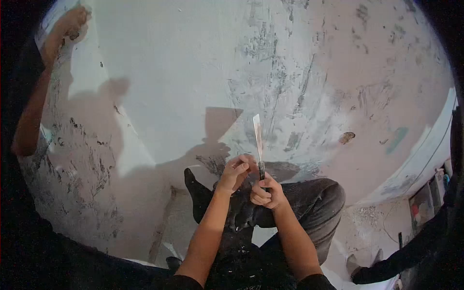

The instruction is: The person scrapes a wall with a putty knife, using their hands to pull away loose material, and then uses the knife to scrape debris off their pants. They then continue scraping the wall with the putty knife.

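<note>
My right hand [268, 192] is closed round the dark handle of a putty knife [258, 133]. Its pale, thin blade points upward and is seen nearly edge-on. Just left of the handle, my left hand [237, 172] has its fingers loosely bent and apart, with nothing in them. Both hands are above my lap, over my dark trousers [309, 195]. In front stands a wall [169, 63] with grey smears and patches, and the shadow of the knife and a hand falls on it.
At the upper left, another person's hand [72, 23] is against the wall. Another person's shoe [354, 266] is on the floor at the lower right. A cable [430, 157] runs down on the right near a rack of items [427, 200]. A hole [347, 137] marks the wall.
</note>
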Tool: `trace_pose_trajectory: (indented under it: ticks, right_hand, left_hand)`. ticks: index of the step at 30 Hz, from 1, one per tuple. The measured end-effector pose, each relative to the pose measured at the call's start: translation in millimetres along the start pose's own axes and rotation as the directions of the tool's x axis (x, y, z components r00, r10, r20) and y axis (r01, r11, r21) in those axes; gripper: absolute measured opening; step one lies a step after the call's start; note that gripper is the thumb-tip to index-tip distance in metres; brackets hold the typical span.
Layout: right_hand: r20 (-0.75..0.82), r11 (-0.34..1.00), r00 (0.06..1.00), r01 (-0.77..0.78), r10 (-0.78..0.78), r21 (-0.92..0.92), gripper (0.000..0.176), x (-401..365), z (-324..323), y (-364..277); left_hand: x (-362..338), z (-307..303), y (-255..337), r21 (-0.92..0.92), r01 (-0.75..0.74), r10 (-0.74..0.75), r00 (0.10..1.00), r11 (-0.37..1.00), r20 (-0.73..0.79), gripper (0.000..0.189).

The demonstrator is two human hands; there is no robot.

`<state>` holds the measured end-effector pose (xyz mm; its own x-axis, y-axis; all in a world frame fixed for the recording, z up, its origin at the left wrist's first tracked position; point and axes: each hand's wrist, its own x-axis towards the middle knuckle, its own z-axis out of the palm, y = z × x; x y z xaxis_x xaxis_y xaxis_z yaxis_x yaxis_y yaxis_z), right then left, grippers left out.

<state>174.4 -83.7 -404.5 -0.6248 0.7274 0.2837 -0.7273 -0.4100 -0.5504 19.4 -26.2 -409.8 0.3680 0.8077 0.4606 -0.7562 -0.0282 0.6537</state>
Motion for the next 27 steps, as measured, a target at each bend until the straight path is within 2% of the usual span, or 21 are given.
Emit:
trace_pose_trajectory:
  ticks: [5,7,9,10,13,14,15,16,17,19,20,21,23,24,26,27]
  right_hand:
    - [-0.069,0.998,0.997,-0.034,0.031,-0.048,0.047,2.6,2.2,-0.5]
    - [-0.012,0.999,1.000,-0.027,0.027,-0.045,0.042,5.8,9.6,-3.4]
    - [-0.023,0.999,0.999,-0.026,0.025,-0.045,0.037,5.3,13.9,-4.5]
    - [-0.009,1.000,1.000,-0.030,0.030,-0.005,0.040,5.3,10.9,-3.8]
    - [0.056,0.999,0.998,-0.021,0.019,0.028,0.042,7.5,-1.7,-2.8]
    - [0.131,0.998,0.991,-0.013,0.006,0.054,0.041,7.7,-5.7,-1.4]
    - [0.203,0.997,0.979,-0.005,-0.011,0.080,0.040,6.5,-6.6,1.2]
    - [0.208,0.996,0.978,0.005,-0.024,0.091,0.045,5.3,-6.8,3.0]
    - [0.205,0.995,0.978,0.023,-0.042,0.095,0.045,2.7,-5.7,4.4]
    - [0.380,0.982,0.922,0.001,-0.073,0.187,0.053,-1.1,35.2,2.0]
    - [0.441,0.983,0.895,-0.021,-0.062,0.181,0.065,-5.4,45.3,-0.5]
    - [0.430,0.980,0.899,-0.011,-0.076,0.197,0.065,-10.4,58.1,-2.9]
    - [0.601,0.983,0.783,0.069,-0.159,0.169,0.066,-16.8,77.3,-9.5]
    - [0.603,0.983,0.781,0.073,-0.162,0.169,0.066,-17.6,73.9,-8.8]
    - [0.764,0.983,0.639,-0.063,-0.093,0.172,0.065,-21.0,65.6,-5.7]
    - [0.766,0.984,0.636,-0.052,-0.097,0.168,0.065,-27.1,68.1,-9.2]
  left_hand:
    - [0.9,0.1,1.4,0.061,-0.010,0.011,1.000,0.998,-0.013,0.010]
    - [0.4,2.8,3.6,0.074,-0.014,0.014,1.000,0.997,-0.001,0.011]
    - [-0.9,5.7,5.2,0.059,0.026,-0.023,0.998,0.998,-0.060,0.009]
    - [-0.3,3.4,2.1,0.087,0.057,-0.046,0.991,0.995,-0.129,0.009]
    - [-0.6,9.9,2.7,0.040,0.026,-0.021,0.993,0.999,-0.114,0.010]
    - [-1.4,10.0,4.2,0.043,0.042,-0.037,0.993,0.998,-0.115,0.010]
    - [-2.0,11.2,5.3,0.116,-0.020,0.030,0.996,0.993,-0.084,0.010]
    - [-1.1,13.3,5.6,0.186,-0.087,0.097,0.994,0.979,-0.043,0.011]
    - [-2.9,16.6,5.7,0.188,-0.074,0.082,0.996,0.979,-0.033,0.011]
    - [-12.1,34.4,17.3,0.247,-0.215,0.211,0.977,0.945,0.041,0.016]
    - [-12.5,40.7,25.8,0.354,-0.272,0.261,0.962,0.895,0.080,0.018]
    - [-16.1,55.6,36.1,0.356,-0.252,0.242,0.968,0.900,0.073,0.018]
    - [-21.4,92.0,57.8,0.425,-0.293,0.272,0.956,0.857,0.111,0.022]
    - [-21.3,102.8,62.3,0.462,-0.349,0.297,0.937,0.815,0.184,0.025]
    - [-25.6,125.9,66.1,0.467,-0.332,0.289,0.943,0.819,0.165,0.025]
    - [-28.6,134.1,64.3,0.471,-0.314,0.282,0.949,0.824,0.139,0.026]
